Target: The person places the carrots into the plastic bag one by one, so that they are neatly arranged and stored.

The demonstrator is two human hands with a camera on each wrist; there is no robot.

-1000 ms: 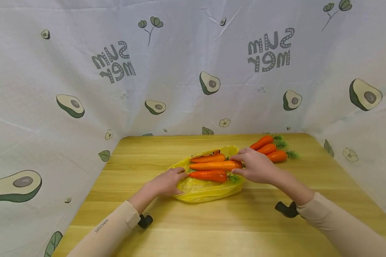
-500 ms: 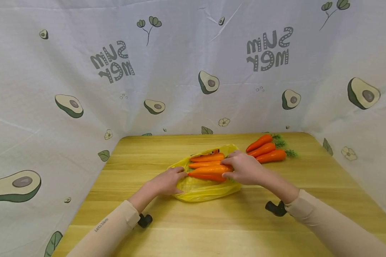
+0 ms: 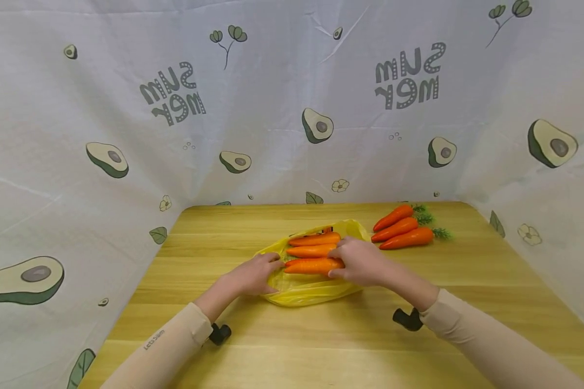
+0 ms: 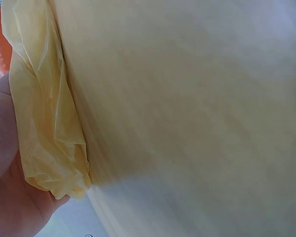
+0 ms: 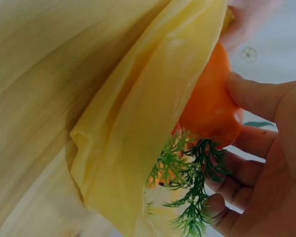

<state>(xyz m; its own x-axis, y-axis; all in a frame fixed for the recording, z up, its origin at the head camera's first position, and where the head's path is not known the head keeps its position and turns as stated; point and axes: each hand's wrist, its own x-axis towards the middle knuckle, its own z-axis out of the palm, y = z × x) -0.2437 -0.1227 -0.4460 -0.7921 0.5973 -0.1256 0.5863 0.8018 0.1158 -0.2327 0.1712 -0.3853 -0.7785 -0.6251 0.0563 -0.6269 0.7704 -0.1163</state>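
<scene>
We see a yellow plastic bag (image 3: 307,289) lying near the middle of a wooden tabletop (image 3: 321,346), with 3 orange carrots lined up side by side on its opened plastic, their tips pointing to our left. The nearest carrot (image 3: 312,266) is held by our right hand (image 3: 362,262), whose fingers (image 5: 259,96) curl around its thick end. In the right wrist view, that carrot's green leafy top (image 5: 190,180) hangs beside the bag's folded edge, close against the palm. The middle carrot (image 3: 310,250) and the far carrot (image 3: 314,239) lie just behind it, touching or nearly touching one another.

Our left hand (image 3: 250,275) rests at the bag's left end, its fingers bent over the bunched plastic and pinching it. The left wrist view shows crumpled yellow plastic pressed against the palm, with bare tabletop beside it.

To the right, apart from the bag, 3 loose carrots (image 3: 400,227) lie together on the tabletop, green tops pointing right. Both arms wear beige sleeves (image 3: 167,346). White cloth printed with avocados (image 3: 292,108) surrounds the tabletop on 3 sides.
</scene>
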